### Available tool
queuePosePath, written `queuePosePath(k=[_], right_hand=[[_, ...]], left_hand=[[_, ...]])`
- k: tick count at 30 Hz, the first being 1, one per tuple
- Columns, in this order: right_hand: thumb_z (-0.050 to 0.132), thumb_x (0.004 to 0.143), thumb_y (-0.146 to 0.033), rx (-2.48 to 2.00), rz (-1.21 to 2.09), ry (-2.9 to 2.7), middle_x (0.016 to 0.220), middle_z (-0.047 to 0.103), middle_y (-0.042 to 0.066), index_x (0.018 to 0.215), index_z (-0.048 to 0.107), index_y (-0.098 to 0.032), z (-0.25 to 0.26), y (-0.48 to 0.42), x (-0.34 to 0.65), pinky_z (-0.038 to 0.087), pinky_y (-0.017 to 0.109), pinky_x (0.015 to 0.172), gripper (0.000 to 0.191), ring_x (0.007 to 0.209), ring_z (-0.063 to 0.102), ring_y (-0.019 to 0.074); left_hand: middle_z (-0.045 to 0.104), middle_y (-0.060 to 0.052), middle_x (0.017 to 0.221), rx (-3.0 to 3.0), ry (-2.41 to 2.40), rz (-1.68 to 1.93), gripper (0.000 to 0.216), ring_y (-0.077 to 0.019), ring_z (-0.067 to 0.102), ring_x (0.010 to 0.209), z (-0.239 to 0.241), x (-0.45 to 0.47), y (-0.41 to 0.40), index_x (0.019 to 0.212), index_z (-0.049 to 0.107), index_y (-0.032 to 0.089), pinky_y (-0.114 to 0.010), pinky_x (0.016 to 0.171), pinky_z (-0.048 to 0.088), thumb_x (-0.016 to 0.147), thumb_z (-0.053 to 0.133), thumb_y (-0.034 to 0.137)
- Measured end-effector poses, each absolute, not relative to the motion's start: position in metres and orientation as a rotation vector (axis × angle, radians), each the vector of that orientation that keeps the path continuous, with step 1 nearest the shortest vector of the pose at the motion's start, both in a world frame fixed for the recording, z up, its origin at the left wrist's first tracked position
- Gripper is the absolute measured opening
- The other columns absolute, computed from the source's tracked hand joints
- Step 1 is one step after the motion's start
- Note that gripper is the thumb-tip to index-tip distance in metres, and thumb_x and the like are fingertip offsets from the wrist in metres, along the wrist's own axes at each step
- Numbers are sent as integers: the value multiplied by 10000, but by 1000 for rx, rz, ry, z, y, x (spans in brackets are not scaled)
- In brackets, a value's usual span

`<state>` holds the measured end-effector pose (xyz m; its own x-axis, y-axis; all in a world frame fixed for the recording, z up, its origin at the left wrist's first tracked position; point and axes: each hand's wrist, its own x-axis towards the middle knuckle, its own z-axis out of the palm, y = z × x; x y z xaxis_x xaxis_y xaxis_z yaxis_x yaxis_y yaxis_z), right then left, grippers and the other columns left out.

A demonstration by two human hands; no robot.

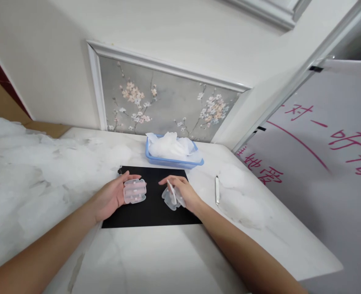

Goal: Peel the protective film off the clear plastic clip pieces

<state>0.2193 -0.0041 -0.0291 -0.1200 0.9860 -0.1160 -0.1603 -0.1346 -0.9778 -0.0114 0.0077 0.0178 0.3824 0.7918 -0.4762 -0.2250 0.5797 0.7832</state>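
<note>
My left hand (113,196) lies palm up over the left part of a black mat (151,212), with a clear plastic piece (134,191) with small pink dots resting in its fingers. My right hand (183,192) is over the mat's right part, its fingers closed on a second clear plastic piece (169,201) and a thin white stick (171,192) that crosses it. Both hands hover low above the mat, a short gap between them.
A blue tray (174,162) heaped with clear plastic pieces stands behind the mat against the wall. A white pen-like tool (217,190) lies to the right on the marble table (155,257). A whiteboard (321,163) with pink writing leans at the right.
</note>
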Motion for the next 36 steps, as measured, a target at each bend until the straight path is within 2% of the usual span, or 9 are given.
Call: queuePosePath(k=[3, 7, 10, 14, 19, 22, 25, 29, 36], right_hand=[[664, 747, -459, -1197, 1213, -1278, 496, 429, -23, 523, 488, -172, -30, -6, 217, 286, 233, 456, 404, 460, 371, 88], [684, 754, -431, -1178, 1108, -1360, 488, 324, -66, 568, 308, -208, -34, -10, 213, 311, 236, 458, 475, 441, 347, 83], [638, 790, -308, -1124, 869, -1570, 619, 429, -20, 599, 320, -209, -36, -14, 211, 437, 284, 562, 385, 583, 513, 137], [493, 845, -130, -925, 588, -1935, 1087, 534, 89, 849, 514, -200, -35, -21, 206, 522, 362, 814, 73, 951, 608, 180], [474, 920, -157, -861, 392, -2191, 1401, 441, 136, 1248, 508, -241, -38, -24, 200, 562, 320, 752, 340, 1068, 599, 196], [499, 932, -221, -818, 416, -2158, 1317, 558, 103, 1097, 605, -230, -37, -25, 198, 543, 334, 822, 196, 1103, 601, 212], [487, 940, -321, -968, 781, -1891, 977, 702, 66, 907, 593, -204, -34, -25, 198, 535, 292, 664, 161, 720, 657, 151], [578, 846, -467, -1127, 1376, -1406, 498, 550, -47, 928, 554, -184, -32, -18, 204, 371, 199, 398, 295, 396, 481, 102], [716, 695, -441, -1064, 1738, -1128, 477, 558, -30, 1016, 649, -152, -33, -4, 218, 370, 194, 400, 438, 410, 480, 98]], left_hand=[[647, -167, 1193, 703, 938, 710, 437, -280, 645, 1052, 20, -12, 6, 1174, 584, 122, -441, 920, 523, 914, 486, 459], [634, -176, 1209, 699, 917, 710, 441, -295, 632, 1074, 22, -11, 4, 1181, 577, 114, -466, 932, 513, 923, 468, 455], [638, -175, 1189, 684, 905, 720, 440, -293, 628, 1070, 22, -10, 3, 1176, 575, 110, -469, 928, 513, 924, 466, 454], [657, -161, 1114, 671, 879, 726, 414, -278, 644, 1018, 22, -9, 3, 1154, 572, 117, -462, 898, 523, 928, 461, 446], [656, -142, 1095, 690, 833, 703, 443, -266, 649, 988, 21, -8, 1, 1173, 552, 131, -448, 907, 508, 915, 471, 482], [652, -131, 1111, 780, 821, 675, 489, -253, 644, 991, 19, -6, -1, 1206, 537, 142, -428, 921, 492, 912, 446, 522], [651, -130, 1137, 1097, 972, 686, 513, -261, 624, 1047, 15, -8, 2, 1218, 533, 167, -423, 941, 465, 913, 393, 555], [649, -122, 1157, 2109, 1454, 700, 290, -312, 537, 1163, 11, -28, 15, 1063, 644, 188, -479, 1014, 358, 877, 468, 326], [660, -118, 1140, 2688, 1792, 100, 247, -324, 566, 1072, 13, -59, 27, 1042, 672, 181, -419, 848, 408, 849, 527, 233]])
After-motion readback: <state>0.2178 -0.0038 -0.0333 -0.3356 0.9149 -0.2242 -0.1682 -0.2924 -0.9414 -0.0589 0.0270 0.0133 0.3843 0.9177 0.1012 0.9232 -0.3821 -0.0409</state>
